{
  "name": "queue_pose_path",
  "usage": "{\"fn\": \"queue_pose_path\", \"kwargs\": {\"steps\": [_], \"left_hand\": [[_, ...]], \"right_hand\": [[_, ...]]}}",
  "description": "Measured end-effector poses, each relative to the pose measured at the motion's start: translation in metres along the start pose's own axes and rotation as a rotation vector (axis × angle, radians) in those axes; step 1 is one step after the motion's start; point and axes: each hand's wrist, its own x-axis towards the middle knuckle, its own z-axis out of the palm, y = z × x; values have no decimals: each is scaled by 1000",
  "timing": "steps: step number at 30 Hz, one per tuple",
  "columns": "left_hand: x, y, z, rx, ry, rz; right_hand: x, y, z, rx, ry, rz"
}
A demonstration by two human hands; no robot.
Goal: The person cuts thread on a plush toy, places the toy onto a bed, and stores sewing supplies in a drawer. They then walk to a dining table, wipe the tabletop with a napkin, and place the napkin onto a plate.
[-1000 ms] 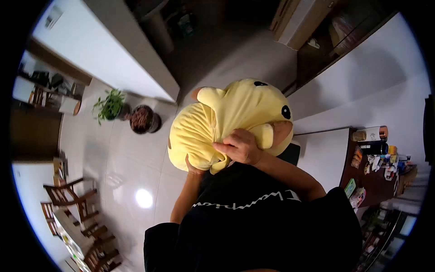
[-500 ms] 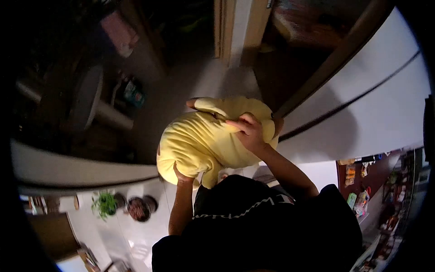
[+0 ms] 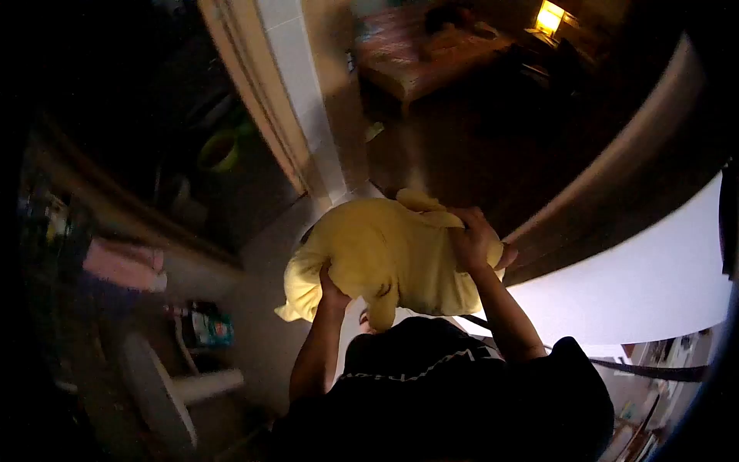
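Note:
A large yellow plush toy (image 3: pixel 377 250) lies across the front of my body, held up off the floor. My left hand (image 3: pixel 334 292) grips its lower left side, with the fingertips sunk into the soft fabric. On the other side, my right hand (image 3: pixel 471 240) is wrapped around the toy's upper right part, next to a yellow flap. A second flap hangs down between my arms near my shirt. Most of my left fingers are hidden by the plush.
Ahead, a doorway opens onto a dark room with a bed (image 3: pixel 416 65) and a lit lamp (image 3: pixel 548 17). A wooden door frame (image 3: pixel 258 100) stands at the left of it. A pale pedestal basin (image 3: pixel 158 385) and a pink towel (image 3: pixel 123 266) are at left. White wall (image 3: pixel 639 285) runs along the right.
My view has turned right and moved forward, toward the bedroom doorway. The plush toy stays in both hands; my right hand has shifted to its right end.

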Motion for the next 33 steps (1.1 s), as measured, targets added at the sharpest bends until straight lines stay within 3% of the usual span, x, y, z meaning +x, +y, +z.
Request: {"fn": "queue_pose_path", "kwargs": {"steps": [5, 7, 8, 11, 13, 14, 17, 18, 20, 22, 25, 26, 28, 29, 31, 32, 33], "left_hand": [[84, 0, 70, 63, -17, -171], [129, -8, 93, 92, 46, -238], [151, -12, 102, 109, 117, -292], [223, -24, 107, 208, 14, -377], [271, -36, 86, 314, -63, -386], [300, -41, 63, 422, -138, -359], [389, -54, -50, 1089, -531, 13], [369, -46, -2, 876, -423, -282], [315, -24, 120, 358, 32, -743], [328, -24, 109, 397, 29, -748], [331, -54, 102, 463, 63, -766], [336, -53, 105, 468, 76, -786], [353, -45, 113, 479, 81, -807], [369, -42, 117, 480, 76, -809], [412, -32, 137, 489, 40, -777], [443, -28, 151, 493, 12, -734], [471, -18, 175, 496, -30, -684]], "right_hand": [[34, 26, -17, -114, 219, -2], [44, 51, -19, -111, 290, 200], [51, 67, -20, -114, 306, 198], [66, 106, -29, -22, 395, 271], [65, 145, -26, -34, 449, 485], [74, 148, -26, -37, 463, 486], [81, 155, -23, -112, 440, 328], [70, 191, -25, -172, 341, 433], [67, 201, -21, -241, 254, 545], [80, 174, -10, -248, 331, 793], [45, 202, -30, -476, 229, 829], [46, 204, -38, -484, 243, 844], [56, 185, -47, -397, -10, 709], [66, 180, -46, -403, -2, 729], [126, 180, -49, -78, 176, 1348], [153, 200, -49, -78, 178, 1369], [181, 217, -53, -141, 292, 1163]]}}
